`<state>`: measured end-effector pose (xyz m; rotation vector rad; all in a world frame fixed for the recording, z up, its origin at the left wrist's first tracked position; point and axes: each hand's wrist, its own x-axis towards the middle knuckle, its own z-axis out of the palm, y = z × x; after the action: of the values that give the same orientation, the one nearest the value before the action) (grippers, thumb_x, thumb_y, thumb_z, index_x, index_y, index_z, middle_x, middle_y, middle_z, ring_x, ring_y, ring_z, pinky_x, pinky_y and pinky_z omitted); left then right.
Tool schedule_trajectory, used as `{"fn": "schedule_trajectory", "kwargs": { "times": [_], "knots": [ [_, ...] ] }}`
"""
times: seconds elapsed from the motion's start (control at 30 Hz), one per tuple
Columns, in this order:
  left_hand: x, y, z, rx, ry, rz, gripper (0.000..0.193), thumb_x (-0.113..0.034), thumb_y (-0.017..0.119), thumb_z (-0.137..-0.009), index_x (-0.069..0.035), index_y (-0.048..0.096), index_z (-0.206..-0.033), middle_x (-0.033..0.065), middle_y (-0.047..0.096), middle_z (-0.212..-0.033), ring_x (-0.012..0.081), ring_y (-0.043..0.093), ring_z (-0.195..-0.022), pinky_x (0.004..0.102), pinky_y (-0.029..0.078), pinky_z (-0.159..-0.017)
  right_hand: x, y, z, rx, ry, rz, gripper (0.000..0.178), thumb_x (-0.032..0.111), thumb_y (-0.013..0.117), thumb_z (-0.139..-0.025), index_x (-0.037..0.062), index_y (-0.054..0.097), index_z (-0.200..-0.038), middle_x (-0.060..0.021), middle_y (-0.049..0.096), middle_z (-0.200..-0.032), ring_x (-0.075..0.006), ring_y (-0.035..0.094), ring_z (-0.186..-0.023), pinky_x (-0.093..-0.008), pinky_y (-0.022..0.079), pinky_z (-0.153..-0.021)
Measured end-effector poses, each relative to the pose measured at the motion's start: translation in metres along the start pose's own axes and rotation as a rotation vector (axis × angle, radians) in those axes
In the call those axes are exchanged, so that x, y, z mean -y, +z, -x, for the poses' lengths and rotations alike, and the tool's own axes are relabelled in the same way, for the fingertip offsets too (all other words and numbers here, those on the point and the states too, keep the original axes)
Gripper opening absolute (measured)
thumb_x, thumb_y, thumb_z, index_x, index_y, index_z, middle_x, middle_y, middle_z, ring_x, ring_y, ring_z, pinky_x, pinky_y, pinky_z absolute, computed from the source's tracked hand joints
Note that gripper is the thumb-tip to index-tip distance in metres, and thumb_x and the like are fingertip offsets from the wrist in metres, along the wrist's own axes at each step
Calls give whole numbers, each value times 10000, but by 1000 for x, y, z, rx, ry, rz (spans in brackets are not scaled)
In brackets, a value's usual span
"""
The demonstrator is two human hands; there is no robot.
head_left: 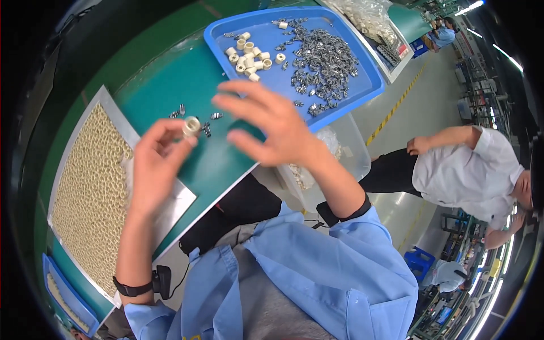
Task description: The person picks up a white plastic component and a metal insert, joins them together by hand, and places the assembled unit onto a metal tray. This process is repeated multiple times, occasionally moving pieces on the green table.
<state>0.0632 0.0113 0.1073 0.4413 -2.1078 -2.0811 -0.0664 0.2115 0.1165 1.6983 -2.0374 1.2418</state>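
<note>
A small cream plastic ring is pinched in the fingertips of the left hand, over the green bench. The right hand is spread open, holding nothing, at 3 o'clock from the ring. For good fitting, one metal clip should be picked singly, the ring kept steady

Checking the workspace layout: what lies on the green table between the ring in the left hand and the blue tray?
In the head view, a few small metal clips lie on the green table between the ring and blue tray; otherwise bare.
</note>
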Motion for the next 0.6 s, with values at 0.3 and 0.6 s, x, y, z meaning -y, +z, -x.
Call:
{"fn": "schedule_trajectory", "kwargs": {
  "times": [0.3, 0.6],
  "knots": [
    [-9, -44, -209, -83, 213, -413, 161, -97, 718, -873, -5, 684, -1001, -17, 624, -847, 86, 575, -790, 243, 472, -750, -105, -63, 42, 74, 533, 692, 236, 127, 704, -827, 64, 719, -1054, -98, 642, -1065, -283, 594, -1019, -423, 439, -936],
    [46, -27, -312, -98, 185, -660, 213, -143, 721, -859, -3, 694, -1018, 12, 653, -815, 98, 578, -757, 270, 472, -731, -115, -63, 39, 26, 548, 560, 96, 106, 723, -805, 61, 675, -875, -52, 652, -914, -267, 590, -937, -404, 413, -887]
  ]
}}
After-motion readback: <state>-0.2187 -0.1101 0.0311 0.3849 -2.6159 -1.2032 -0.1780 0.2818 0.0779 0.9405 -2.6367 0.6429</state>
